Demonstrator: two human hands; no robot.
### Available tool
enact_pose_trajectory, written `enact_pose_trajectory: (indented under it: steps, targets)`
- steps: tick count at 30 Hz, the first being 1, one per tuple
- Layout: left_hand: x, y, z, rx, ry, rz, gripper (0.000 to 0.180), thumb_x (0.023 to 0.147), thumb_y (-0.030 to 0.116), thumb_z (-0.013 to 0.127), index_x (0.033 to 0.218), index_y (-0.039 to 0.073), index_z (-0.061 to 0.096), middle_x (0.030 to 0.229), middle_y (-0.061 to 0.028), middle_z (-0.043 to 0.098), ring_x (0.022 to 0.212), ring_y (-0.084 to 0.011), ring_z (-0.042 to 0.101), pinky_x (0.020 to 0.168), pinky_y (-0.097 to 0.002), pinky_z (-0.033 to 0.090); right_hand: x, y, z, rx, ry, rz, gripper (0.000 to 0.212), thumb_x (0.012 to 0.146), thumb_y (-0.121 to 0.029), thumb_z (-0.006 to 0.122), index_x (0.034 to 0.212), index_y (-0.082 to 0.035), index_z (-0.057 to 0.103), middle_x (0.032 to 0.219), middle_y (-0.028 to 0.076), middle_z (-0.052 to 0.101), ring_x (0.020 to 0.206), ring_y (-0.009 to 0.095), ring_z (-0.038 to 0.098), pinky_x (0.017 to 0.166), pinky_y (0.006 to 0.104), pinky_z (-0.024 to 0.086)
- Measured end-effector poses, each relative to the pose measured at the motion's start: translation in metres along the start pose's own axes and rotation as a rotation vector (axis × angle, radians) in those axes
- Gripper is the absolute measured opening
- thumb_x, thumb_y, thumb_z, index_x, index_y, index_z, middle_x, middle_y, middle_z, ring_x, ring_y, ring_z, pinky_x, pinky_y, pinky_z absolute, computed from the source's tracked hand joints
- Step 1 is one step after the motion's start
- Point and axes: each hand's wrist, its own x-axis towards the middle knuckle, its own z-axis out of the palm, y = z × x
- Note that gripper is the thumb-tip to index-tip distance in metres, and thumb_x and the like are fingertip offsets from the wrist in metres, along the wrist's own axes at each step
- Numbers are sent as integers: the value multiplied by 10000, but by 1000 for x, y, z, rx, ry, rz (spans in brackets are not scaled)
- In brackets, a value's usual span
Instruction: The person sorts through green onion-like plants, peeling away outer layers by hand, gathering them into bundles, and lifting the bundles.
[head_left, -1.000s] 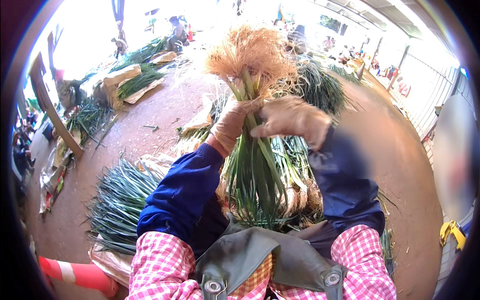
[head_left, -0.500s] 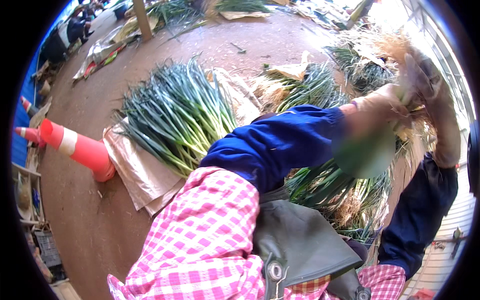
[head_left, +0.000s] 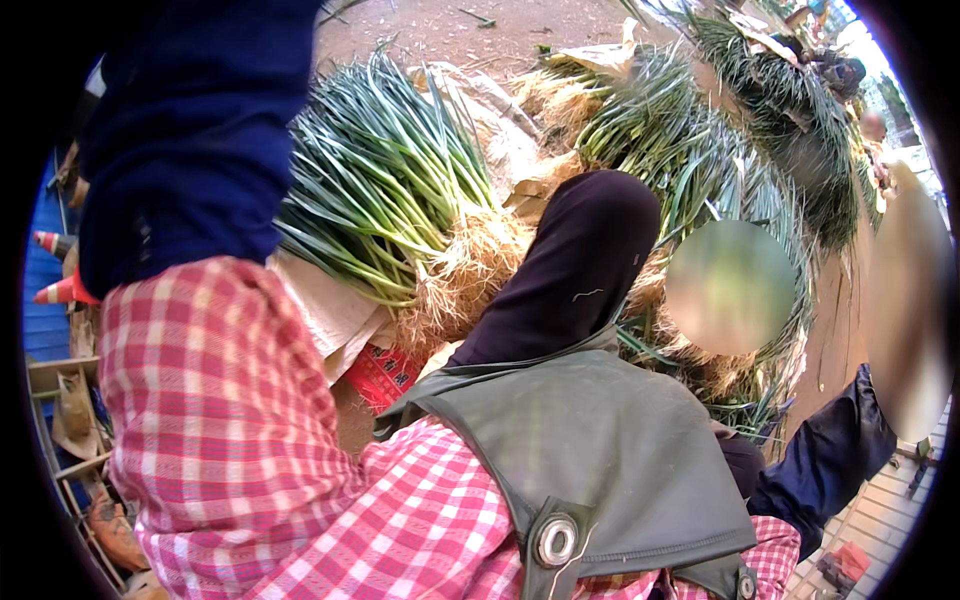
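My right hand, in a brownish work glove, is a blurred shape at the right rim. Its fingers cannot be made out, nor whether anything is in them. My left arm, in a dark blue sleeve, reaches up out of the picture at the upper left; that hand is out of sight. Between the arms lies a thick bundle of green onions, leaves pointing away to the left and pale roots toward my knee. More green onions lie to the right; a round blurred patch hides part of them.
A tan sack lies under the left bundle, beside a red printed sheet. Further green onions are heaped at the far right. Orange cones and a rack stand at the left edge. My dark apron covers my lap.
My gloved hands were together at the upper right. My left arm has swung to the upper left, its hand leaving view; my right hand is lower at the right rim. The view has shifted.
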Motion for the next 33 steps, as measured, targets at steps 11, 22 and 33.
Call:
enact_pose_trajectory:
  steps: [11,22,33]
  targets:
    - [-252,-145,-123,1081,-870,-545,867,637,291,791,1366,42,393,1355,-211,392,1264,-383,354,992,-464,378,-50,55,106,275,-151,318,323,965,-271,529,1157,-37,643,1098,58,669,952,136,595,864,281,463]
    - [-314,-138,-46,793,-931,-587,920,583,251,773,1398,58,394,1461,-242,329,1325,-433,335,1074,-441,323,-141,301,214,28,70,818,135,869,-180,600,923,-90,685,766,42,651,662,141,538,631,293,442]
    - [-34,-16,52,105,30,-190,338,886,8,524,1217,-4,592,1255,-124,597,1175,-221,552,1042,-354,390,-178,416,222,-684,-18,1124,456,930,-329,478,1322,-96,478,929,171,647,788,287,632,675,422,487]
